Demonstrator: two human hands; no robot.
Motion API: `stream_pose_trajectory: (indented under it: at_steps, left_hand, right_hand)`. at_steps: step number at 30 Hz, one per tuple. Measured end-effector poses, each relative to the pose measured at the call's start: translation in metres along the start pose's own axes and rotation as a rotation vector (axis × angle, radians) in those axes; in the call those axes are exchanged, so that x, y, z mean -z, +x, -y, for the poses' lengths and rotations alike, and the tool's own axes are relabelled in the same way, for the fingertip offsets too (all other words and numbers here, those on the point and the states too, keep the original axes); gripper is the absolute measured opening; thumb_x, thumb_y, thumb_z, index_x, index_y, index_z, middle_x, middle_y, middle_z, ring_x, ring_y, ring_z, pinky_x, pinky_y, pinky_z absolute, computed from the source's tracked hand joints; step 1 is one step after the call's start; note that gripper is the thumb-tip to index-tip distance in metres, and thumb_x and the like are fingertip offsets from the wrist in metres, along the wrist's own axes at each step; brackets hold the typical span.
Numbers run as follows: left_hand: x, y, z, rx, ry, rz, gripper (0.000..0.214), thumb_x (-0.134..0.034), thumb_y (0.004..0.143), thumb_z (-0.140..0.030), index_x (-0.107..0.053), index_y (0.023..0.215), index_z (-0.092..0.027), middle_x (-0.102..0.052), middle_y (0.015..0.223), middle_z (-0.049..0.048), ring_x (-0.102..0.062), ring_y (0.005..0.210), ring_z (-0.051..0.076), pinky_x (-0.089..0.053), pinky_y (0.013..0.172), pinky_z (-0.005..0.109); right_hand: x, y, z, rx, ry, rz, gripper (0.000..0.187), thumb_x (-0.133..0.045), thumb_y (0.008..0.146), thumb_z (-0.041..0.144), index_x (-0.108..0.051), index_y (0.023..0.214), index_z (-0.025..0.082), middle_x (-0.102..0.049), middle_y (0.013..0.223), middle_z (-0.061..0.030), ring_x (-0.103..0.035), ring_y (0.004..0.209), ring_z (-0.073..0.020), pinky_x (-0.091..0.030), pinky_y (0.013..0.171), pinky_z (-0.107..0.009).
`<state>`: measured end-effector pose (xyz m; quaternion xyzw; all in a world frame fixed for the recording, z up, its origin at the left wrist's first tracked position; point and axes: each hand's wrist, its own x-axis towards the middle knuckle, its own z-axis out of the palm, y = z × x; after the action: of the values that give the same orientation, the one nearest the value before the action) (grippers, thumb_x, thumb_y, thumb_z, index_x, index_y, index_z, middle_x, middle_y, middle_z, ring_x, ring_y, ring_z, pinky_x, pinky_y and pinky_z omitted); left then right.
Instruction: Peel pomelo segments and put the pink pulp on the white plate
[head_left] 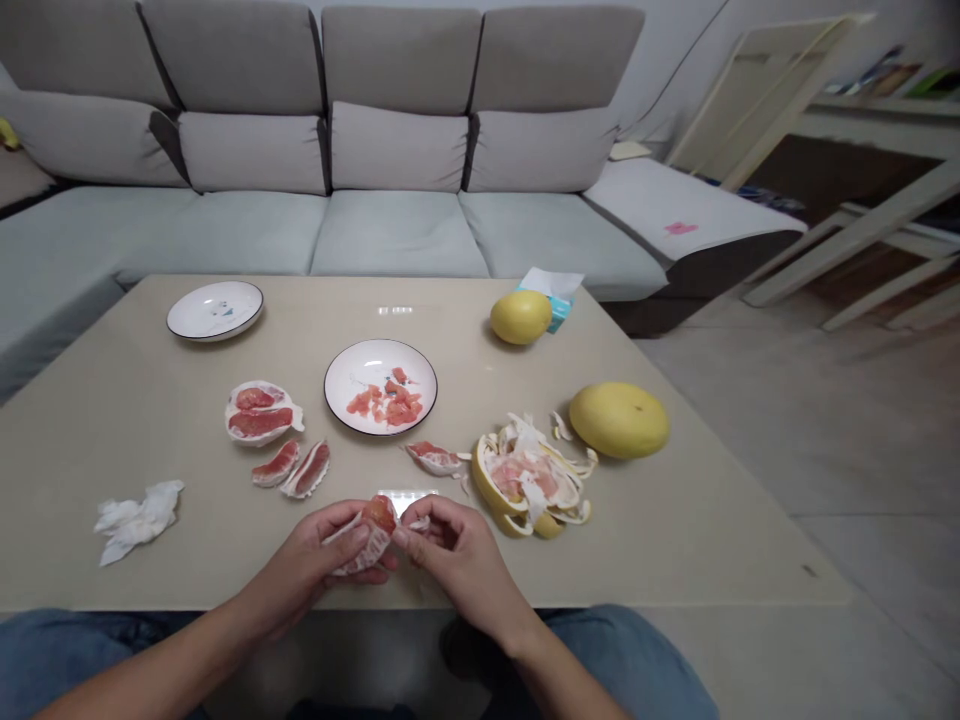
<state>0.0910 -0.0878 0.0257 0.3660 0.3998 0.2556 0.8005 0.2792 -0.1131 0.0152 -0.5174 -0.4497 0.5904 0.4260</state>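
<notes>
My left hand (319, 560) is closed around a pomelo segment (373, 528) with red flesh and white membrane, held above the table's near edge. My right hand (450, 545) pinches the white membrane at the segment's right end. Straight ahead sits a white plate (380, 349) with peeled red flesh pieces on it. Left of it lie a partly peeled chunk (260, 411) and two loose segments (294, 467). A torn segment skin (436, 458) lies just beyond my right hand.
A heap of yellow peel and pith (531, 478) sits right of my hands. A whole pomelo (619, 419) lies beside it, a smaller one (520, 316) by a tissue pack (556, 289). There is a second plate (214, 310) far left, crumpled tissue (135, 518) near left, a grey sofa (390, 150) behind.
</notes>
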Motion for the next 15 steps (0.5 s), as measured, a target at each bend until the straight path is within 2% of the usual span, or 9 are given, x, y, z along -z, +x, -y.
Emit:
stream_pose_trajectory:
  at_steps: [5,11,15]
  left_hand:
    - [0.0023,-0.0002,0.0012,-0.011,0.028,0.039,0.036,-0.062,0.086,-0.038,-0.069,0.112,-0.014,-0.071,0.1,0.0115,-0.066,0.093,0.026,-0.053,0.083,0.038]
    - [0.0027,-0.0034,-0.0013,0.038,0.01,0.108,0.034,-0.059,0.089,-0.035,-0.068,0.112,-0.011,-0.073,0.094,0.0131,-0.069,0.088,0.023,-0.053,0.077,0.03]
    - [0.0049,-0.0015,-0.0008,0.074,-0.043,0.096,0.029,-0.061,0.088,-0.033,-0.07,0.105,-0.011,-0.072,0.094,0.0124,-0.07,0.086,0.022,-0.055,0.076,0.029]
  right_hand:
    - [0.0033,-0.0008,0.0053,-0.034,0.035,0.022,0.029,-0.073,0.071,0.043,-0.06,0.072,0.017,-0.052,0.062,0.0032,-0.044,0.055,-0.0099,-0.032,0.052,-0.022]
    - [0.0038,-0.0005,0.006,-0.071,0.063,-0.021,0.022,-0.071,0.067,0.029,-0.052,0.064,0.018,-0.052,0.059,0.0045,-0.042,0.051,-0.0082,-0.031,0.048,-0.021]
    - [0.0041,0.0012,0.0048,-0.038,0.142,0.002,0.019,-0.068,0.068,0.026,-0.05,0.07,0.02,-0.055,0.064,0.0048,-0.043,0.052,-0.0078,-0.033,0.049,-0.02]
